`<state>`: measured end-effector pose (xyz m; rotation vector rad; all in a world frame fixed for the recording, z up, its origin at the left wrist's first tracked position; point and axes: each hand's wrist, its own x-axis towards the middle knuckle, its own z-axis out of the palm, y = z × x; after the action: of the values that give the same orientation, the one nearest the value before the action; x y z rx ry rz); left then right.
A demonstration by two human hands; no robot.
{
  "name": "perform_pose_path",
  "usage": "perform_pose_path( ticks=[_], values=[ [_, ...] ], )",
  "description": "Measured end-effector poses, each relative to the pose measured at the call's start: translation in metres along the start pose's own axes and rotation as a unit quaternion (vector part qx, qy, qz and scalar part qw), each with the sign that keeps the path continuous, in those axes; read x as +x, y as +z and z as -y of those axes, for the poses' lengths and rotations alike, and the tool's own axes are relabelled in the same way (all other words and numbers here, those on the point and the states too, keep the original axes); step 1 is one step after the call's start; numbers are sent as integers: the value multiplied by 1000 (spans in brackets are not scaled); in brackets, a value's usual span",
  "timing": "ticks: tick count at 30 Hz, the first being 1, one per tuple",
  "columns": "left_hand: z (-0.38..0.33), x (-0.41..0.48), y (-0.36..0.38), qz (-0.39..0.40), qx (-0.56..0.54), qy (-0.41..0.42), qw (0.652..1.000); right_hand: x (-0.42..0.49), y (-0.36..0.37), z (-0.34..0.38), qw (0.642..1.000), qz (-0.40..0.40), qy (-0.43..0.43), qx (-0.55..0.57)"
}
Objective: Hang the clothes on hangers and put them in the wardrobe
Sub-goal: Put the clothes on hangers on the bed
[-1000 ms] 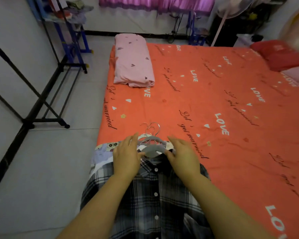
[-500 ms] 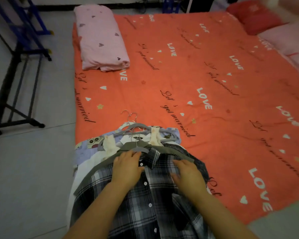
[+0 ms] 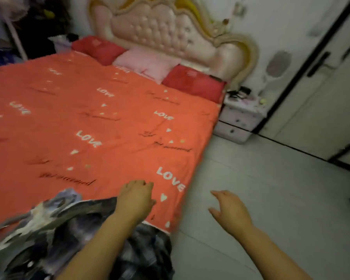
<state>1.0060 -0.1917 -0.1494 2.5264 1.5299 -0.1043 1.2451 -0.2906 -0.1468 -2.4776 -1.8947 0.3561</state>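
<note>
Holding nothing, fingers relaxed: left hand (image 3: pixel 135 199) above bedspread (image 3: pixel 85 122), right hand (image 3: pixel 229 210) above floor (image 3: pixel 275 184)

Orange bedspread (image 3: pixel 89 122) soft matt cloth; headboard (image 3: pixel 166 31) tufted, glossy; floor (image 3: pixel 271 199) smooth.

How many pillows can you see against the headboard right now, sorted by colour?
Red pillows: 2
Pink pillows: 1
Total: 3
</note>
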Motion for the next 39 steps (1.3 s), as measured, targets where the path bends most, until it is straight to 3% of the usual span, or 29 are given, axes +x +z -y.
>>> perform_pose_path(
  ticks=[4, 8, 13, 20, 29, 32, 36, 39],
  values=[
    [-157, 3, -25, -21, 31, 144, 989, -101, -36, -122, 988, -66, 135, 29],
    [-321, -37, -27, -16, 46, 297, 954, -229, -54, -227, 956, -122, 261, 46],
    [-508, -124, -10, -11, 67, 468, 881, -405, -57, -322, 886, -173, 425, 62],
    [-701, -277, 21, 11, 85, 665, 742, -624, -39, -384, 760, -206, 610, 90],
    [-884, -446, 62, 70, 108, 801, 585, -809, -21, -443, 624, -168, 762, 55],
    [-939, -484, 72, 100, 113, 823, 548, -848, -21, -476, 605, -151, 780, 54],
    [-1028, -531, 78, 130, 118, 838, 517, -903, -34, -531, 548, -184, 813, 74],
    [-1089, -562, 78, 132, 109, 847, 502, -947, -38, -571, 542, -158, 823, 62]
  ],
)
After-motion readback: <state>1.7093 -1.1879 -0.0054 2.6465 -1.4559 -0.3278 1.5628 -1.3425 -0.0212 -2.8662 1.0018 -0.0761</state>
